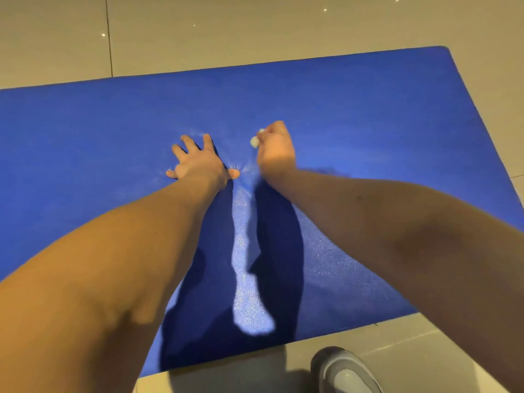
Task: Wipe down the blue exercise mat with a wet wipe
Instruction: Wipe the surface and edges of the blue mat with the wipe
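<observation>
Tiled floor (198,29) carries the mat (368,114). My left hand (200,163) lies flat mid-mat, fingers spread; my right hand (275,150) grips the balled wipe (254,141) just beside it. I advise overlapping strokes out to each edge, left hand anchoring.

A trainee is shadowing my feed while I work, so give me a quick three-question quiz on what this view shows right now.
1. True or false: the left hand lies flat, fingers spread, on the blue mat.
2. Which holds the bunched white wet wipe? A) left hand B) right hand C) neither, it lies loose on the mat.
3. Fill in: the grey shoe stands on the tiled ____, just off the mat's near edge.
Key: 1 true; 2 B; 3 floor.
</observation>
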The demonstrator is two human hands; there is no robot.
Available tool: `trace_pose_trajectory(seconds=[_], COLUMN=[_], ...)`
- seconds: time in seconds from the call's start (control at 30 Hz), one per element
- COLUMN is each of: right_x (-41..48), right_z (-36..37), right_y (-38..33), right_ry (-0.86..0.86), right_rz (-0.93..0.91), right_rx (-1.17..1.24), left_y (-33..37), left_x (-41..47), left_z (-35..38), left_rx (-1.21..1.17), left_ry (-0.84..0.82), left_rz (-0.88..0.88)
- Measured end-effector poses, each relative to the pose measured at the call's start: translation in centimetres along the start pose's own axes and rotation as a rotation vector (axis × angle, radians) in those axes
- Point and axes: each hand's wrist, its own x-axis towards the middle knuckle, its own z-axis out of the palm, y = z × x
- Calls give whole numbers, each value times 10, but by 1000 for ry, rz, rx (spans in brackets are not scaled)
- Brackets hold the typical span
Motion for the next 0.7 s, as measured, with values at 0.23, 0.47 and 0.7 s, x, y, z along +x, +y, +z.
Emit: trace_pose_trajectory(seconds=[0.23,0.47,0.7], right_x=[17,97,79], right_z=[-8,-71,-38], right_y=[1,42,12], right_ry=[-246,26,101], right_rz=[-143,127,-21], right_rx=[-31,44,-70], left_y=[1,8,13], left_x=[8,22,30], left_z=[-10,-14,-21], left_rx=[-11,-100,-74], left_ry=[73,48,29], left_rz=[2,-20,-32])
